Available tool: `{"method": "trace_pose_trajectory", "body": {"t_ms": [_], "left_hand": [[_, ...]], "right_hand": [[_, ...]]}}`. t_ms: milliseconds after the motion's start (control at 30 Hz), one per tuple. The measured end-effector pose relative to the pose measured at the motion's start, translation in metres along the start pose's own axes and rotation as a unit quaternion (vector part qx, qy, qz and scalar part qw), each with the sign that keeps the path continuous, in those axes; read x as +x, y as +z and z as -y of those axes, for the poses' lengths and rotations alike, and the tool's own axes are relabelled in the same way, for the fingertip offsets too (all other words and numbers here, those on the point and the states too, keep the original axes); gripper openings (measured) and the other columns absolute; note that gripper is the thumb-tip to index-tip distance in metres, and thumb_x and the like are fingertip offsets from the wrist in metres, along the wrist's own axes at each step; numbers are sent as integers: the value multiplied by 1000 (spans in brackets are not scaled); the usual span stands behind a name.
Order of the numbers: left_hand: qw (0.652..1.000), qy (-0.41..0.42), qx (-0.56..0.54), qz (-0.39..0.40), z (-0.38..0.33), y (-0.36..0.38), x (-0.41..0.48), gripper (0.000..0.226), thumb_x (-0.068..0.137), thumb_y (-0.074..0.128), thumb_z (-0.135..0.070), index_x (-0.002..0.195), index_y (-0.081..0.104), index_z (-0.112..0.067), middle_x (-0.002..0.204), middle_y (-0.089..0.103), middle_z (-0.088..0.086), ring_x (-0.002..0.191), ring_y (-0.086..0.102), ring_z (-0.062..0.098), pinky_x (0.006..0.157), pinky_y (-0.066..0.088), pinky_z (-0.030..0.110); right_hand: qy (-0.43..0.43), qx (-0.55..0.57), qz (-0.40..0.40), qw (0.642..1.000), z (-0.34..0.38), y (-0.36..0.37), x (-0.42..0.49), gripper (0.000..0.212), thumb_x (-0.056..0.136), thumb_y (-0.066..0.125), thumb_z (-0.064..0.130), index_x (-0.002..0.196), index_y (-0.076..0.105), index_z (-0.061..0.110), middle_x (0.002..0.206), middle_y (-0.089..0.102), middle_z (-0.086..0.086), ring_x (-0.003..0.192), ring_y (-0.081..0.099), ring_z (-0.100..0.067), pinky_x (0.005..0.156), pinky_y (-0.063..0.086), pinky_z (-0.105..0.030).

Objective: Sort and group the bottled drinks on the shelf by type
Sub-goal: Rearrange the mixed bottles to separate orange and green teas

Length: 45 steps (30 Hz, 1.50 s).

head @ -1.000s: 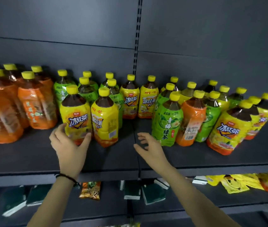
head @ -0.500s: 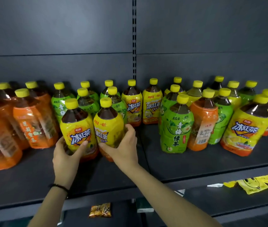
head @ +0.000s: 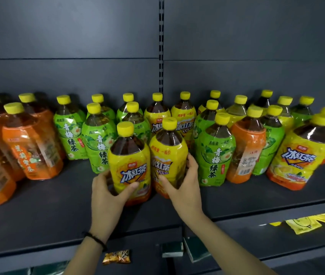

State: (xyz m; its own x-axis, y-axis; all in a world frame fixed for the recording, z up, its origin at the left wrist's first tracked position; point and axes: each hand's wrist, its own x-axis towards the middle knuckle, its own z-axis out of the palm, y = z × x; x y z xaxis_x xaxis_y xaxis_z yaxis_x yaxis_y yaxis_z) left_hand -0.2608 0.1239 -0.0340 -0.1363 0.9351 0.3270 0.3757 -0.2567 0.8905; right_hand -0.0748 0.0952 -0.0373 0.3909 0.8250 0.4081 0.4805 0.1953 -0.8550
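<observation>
Head view: both forearms reach up from the bottom edge toward the shelf [head: 48,215] and meet at two bottles side by side near its front. The left hand [head: 106,192], with a dark band [head: 96,239] on its wrist, wraps the lower part of the left yellow iced-tea bottle [head: 129,155], thumb across the front of the label and fingers curled round the far left side. The right hand [head: 185,187] grips the right yellow iced-tea bottle [head: 167,153] low down, thumb on the front and fingers curved round its right flank. Both held bottles are upright and just beside each other. Whether they rest on the shelf or sit slightly off it cannot be told.

Just behind the hands stand green-label bottles [head: 98,143] and two more yellow bottles [head: 183,120]. Left of the left hand is a group of orange-label bottles [head: 32,147]. Right of the right hand stand a green bottle [head: 214,155], an orange bottle [head: 247,151] and, farther on, a tilted yellow bottle [head: 298,155]. Below the hands lies a snack packet [head: 117,256].
</observation>
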Motion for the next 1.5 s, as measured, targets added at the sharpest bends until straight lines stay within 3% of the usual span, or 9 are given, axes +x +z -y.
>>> {"method": "trace_pose_trajectory", "body": {"t_ms": [167,300,433,533,633,833,1000,1200,1500], "left_hand": [[1000,5,-18,3,-17,30,6,85,58,73,-55,126,49,-11,120,46,3,110,49,14,95,46,36],[999,8,-2,-32,-21,46,2,77,65,80,-40,126,46,-7,119,43,3,104,38,4,92,38,27],[999,1,-3,-39,-20,49,1,75,66,80,-38,125,45,-7,116,39,0,106,38,7,95,40,31],[999,7,9,-34,-19,48,2,79,63,76,-47,124,45,-8,117,41,0,109,46,14,92,44,35],[998,12,49,-29,-19,43,3,80,62,73,-55,124,48,-11,118,47,1,111,51,19,86,46,36],[997,19,64,-23,-23,49,2,81,60,68,-62,122,49,-13,117,48,1,104,53,16,79,46,34],[995,25,89,-37,-32,67,1,72,67,74,-52,119,47,-10,110,41,-3,100,49,15,72,42,30],[994,24,100,-36,-32,80,9,73,68,74,-52,118,47,-8,116,46,6,106,52,23,71,44,32],[993,47,105,-17,-41,108,18,75,77,68,-48,128,43,1,119,45,17,110,49,30,81,45,36]], "right_hand": [[-22,-7,11,1000,-8,-3,26,92,88,63,35,152,-3,24,159,13,1,146,15,-13,118,25,-41],[-14,-5,42,999,-8,-8,30,86,94,55,34,150,-9,26,161,6,0,147,9,-12,120,18,-36],[-21,-57,8,998,-18,-31,16,56,94,37,51,146,29,35,121,64,-5,107,62,-18,90,52,-39],[-86,-78,-99,988,-25,-52,4,38,94,42,42,106,69,17,82,71,3,72,66,-12,61,55,-40],[-66,-39,-163,984,-30,-75,1,18,90,58,28,106,58,20,96,60,5,85,60,-10,68,54,-37],[50,-12,-97,994,-34,-84,15,83,81,72,32,146,22,15,137,22,9,130,23,-8,108,24,-26],[63,58,-177,981,-25,-66,17,62,71,82,20,109,33,15,116,34,-2,112,34,-19,100,38,-40],[84,-5,-166,983,-35,-76,27,88,68,83,33,138,34,16,128,35,-2,117,28,-17,107,31,-43],[29,40,-137,989,-45,-82,16,64,77,76,25,127,36,33,132,42,1,128,38,-21,105,40,-49]]}}
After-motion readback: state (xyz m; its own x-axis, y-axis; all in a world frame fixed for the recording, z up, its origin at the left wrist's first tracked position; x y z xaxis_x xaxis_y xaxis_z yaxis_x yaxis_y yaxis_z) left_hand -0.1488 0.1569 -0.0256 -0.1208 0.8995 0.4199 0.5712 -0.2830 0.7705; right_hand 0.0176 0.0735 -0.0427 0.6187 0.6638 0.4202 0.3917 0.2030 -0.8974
